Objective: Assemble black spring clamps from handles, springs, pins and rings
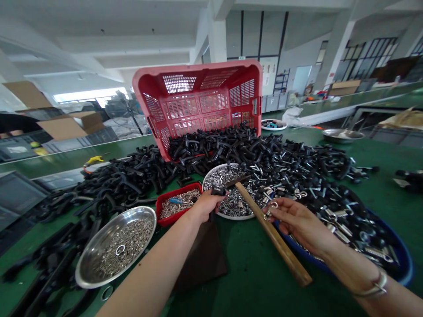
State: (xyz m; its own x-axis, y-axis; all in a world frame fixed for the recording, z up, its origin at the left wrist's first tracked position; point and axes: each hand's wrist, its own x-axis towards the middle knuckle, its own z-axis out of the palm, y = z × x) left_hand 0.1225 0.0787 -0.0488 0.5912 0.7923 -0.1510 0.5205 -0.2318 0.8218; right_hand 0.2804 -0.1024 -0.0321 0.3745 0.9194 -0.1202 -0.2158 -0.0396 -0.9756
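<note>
My left hand (209,205) is closed on a black plastic handle (218,191), over the near edge of a white plate (243,216) of small metal rings and fittings. My right hand (294,218) pinches a shiny metal ring (270,212) between thumb and fingertips; its exact kind is hard to make out. Under that ring runs the wooden shaft of a hammer (277,240), its head resting on the plate. Below my left hand a dark flat block (205,264) lies on the green table. Beyond my right hand is a blue tray (405,268) of springs and black knobs.
A red crate (198,68) lies tipped on its side, black handles (231,145) spilling out. A steel dish (81,268) of small metal pieces and a red tray (161,220) of pins stand at left. A loose ring (107,293) lies near the front.
</note>
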